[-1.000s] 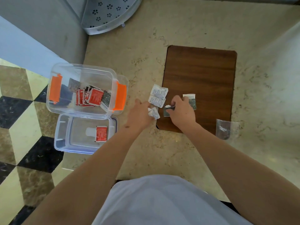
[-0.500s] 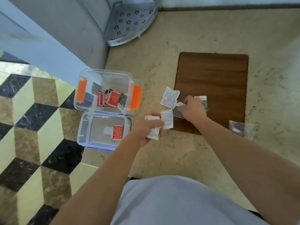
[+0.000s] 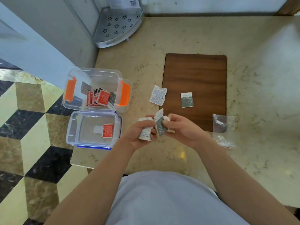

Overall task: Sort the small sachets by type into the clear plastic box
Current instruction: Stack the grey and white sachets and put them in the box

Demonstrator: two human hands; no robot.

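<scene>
Head view: left hand [image 3: 142, 135] fingers around white sachets [image 3: 145, 134], right hand [image 3: 181, 129] fingers pinching grey sachet [image 3: 160, 127].

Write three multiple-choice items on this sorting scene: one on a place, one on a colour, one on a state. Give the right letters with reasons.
1. Where does the lone grey sachet lie?
A. on the wooden board
B. in the clear box
C. on the checkered floor

2. What colour are the latches on the clear box?
A. blue
B. orange
C. green

3. What is the state of the left hand?
A. open and bare
B. flat on the counter
C. closed on white sachets

Key: 1 A, it rests flat on the brown board, apart from both hands. 2 B, both end clips show orange. 3 C, its fingers wrap white packets, while the right hand pinches a grey one.
</scene>
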